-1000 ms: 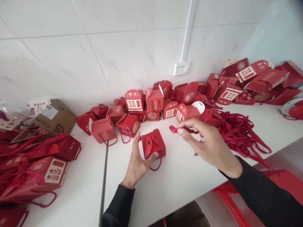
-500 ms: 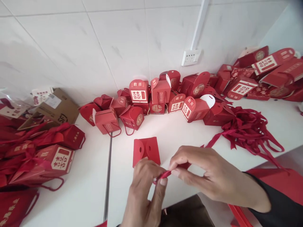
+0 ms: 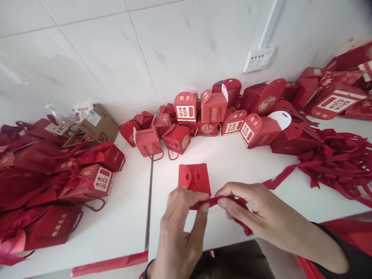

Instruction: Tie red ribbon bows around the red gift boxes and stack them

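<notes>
A short stretch of dark red ribbon (image 3: pixel 214 201) runs between my two hands, just in front of a small red box (image 3: pixel 195 175). My left hand (image 3: pixel 183 228) pinches one part of the ribbon between thumb and forefinger. On the other side my right hand (image 3: pixel 250 207) grips it between thumb and fingers, with a loose tail hanging below. The small red box stands on the white table, its two holed flaps folded on top; its near side is partly covered by my left hand. To the right lies a heap of dark red ribbons (image 3: pixel 337 162).
Several red gift boxes (image 3: pixel 186 106) stand along the tiled wall. More boxes tied with bows (image 3: pixel 100 180) crowd the left of the white table (image 3: pixel 128 209), beside an open cardboard carton (image 3: pixel 100 124). A seam crosses the tabletop. A wall socket (image 3: pixel 258 59) is at the back.
The view has shifted left, so the scene sits further right. My hands have drawn slightly apart, stretching more ribbon between them, and a tail now hangs from my right hand.
</notes>
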`<action>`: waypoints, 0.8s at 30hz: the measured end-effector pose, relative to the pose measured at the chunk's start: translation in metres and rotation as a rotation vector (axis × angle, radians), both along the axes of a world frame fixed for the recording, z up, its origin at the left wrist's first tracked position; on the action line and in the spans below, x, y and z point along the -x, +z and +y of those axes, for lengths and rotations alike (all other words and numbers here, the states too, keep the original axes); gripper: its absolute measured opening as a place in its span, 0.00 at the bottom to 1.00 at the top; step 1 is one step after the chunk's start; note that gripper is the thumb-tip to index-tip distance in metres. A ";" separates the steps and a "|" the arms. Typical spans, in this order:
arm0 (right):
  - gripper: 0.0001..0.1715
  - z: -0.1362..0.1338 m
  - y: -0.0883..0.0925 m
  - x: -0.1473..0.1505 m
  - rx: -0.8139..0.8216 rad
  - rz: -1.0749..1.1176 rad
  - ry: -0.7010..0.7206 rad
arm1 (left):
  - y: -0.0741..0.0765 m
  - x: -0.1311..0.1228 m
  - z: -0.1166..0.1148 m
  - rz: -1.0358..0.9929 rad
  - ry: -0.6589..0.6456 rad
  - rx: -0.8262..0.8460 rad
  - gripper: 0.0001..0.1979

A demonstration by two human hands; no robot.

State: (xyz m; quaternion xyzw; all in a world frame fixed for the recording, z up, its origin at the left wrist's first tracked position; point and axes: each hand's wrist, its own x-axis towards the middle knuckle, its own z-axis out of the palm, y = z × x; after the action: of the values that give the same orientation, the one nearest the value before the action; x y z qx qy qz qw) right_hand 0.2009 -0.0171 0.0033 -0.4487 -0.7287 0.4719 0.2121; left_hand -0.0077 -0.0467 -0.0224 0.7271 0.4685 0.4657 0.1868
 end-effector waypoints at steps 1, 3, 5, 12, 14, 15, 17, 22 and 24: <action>0.18 0.000 0.000 0.000 0.019 -0.009 -0.015 | 0.000 0.001 0.000 -0.024 0.033 0.033 0.07; 0.16 0.001 0.001 0.000 0.003 -0.032 -0.049 | 0.000 0.003 -0.002 -0.070 0.048 0.085 0.06; 0.19 0.001 0.002 0.003 -0.016 -0.014 -0.046 | 0.000 0.002 -0.002 -0.087 0.012 0.113 0.06; 0.16 0.014 -0.003 0.009 0.028 0.096 -0.144 | -0.003 0.007 0.018 0.115 0.152 -0.058 0.11; 0.17 0.020 -0.006 0.007 0.052 0.066 -0.193 | -0.006 0.013 0.025 0.281 0.173 -0.067 0.12; 0.18 0.022 -0.007 0.006 0.063 0.052 -0.204 | -0.008 0.015 0.028 0.360 0.167 -0.060 0.13; 0.19 0.026 -0.009 0.005 0.053 0.037 -0.220 | -0.012 0.017 0.031 0.467 0.156 -0.067 0.12; 0.22 0.032 -0.011 0.006 -0.023 0.044 -0.277 | -0.018 0.012 0.032 0.494 0.189 -0.103 0.17; 0.21 0.035 -0.013 0.006 -0.026 0.037 -0.304 | -0.019 0.010 0.033 0.471 0.196 -0.091 0.18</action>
State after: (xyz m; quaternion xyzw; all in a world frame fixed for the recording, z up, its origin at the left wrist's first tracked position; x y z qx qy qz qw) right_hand 0.1949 0.0181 -0.0100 -0.5424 -0.6543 0.4330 0.3002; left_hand -0.0182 -0.0136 -0.0413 0.7743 0.5459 0.3201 -0.0062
